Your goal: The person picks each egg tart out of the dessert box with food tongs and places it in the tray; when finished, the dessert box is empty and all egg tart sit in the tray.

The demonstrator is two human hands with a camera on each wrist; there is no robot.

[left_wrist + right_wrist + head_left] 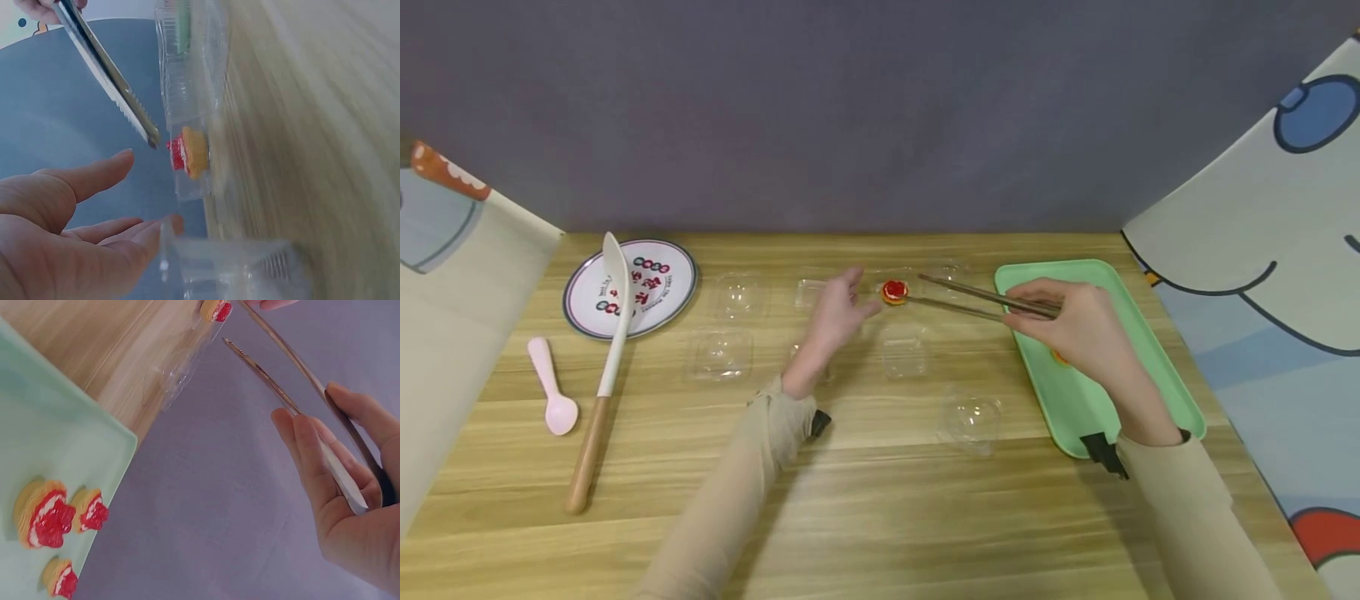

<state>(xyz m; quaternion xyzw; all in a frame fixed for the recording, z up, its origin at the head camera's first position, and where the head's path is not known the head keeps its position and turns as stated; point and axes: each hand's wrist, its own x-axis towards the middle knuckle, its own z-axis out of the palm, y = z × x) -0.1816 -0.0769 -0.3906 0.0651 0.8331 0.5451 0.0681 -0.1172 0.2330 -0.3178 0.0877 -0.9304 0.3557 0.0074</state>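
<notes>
My right hand holds metal tongs, their serrated tips spread apart. Between and just beyond the tips is a small toy tart with a red top, sitting in a clear plastic box at the back middle. To the tart's left is my left hand, palm towards it, fingers extended and holding nothing. In the left wrist view one tong tip hangs close beside the tart's red top. The green tray under my right forearm bears several similar tarts, mostly hidden by that hand in the head view.
Several clear plastic boxes stand in rows across the table, with a clear lid or box nearer the front. On the left lie a patterned plate, a long white ladle with a wooden handle, and a pink spoon. A grey wall rises behind.
</notes>
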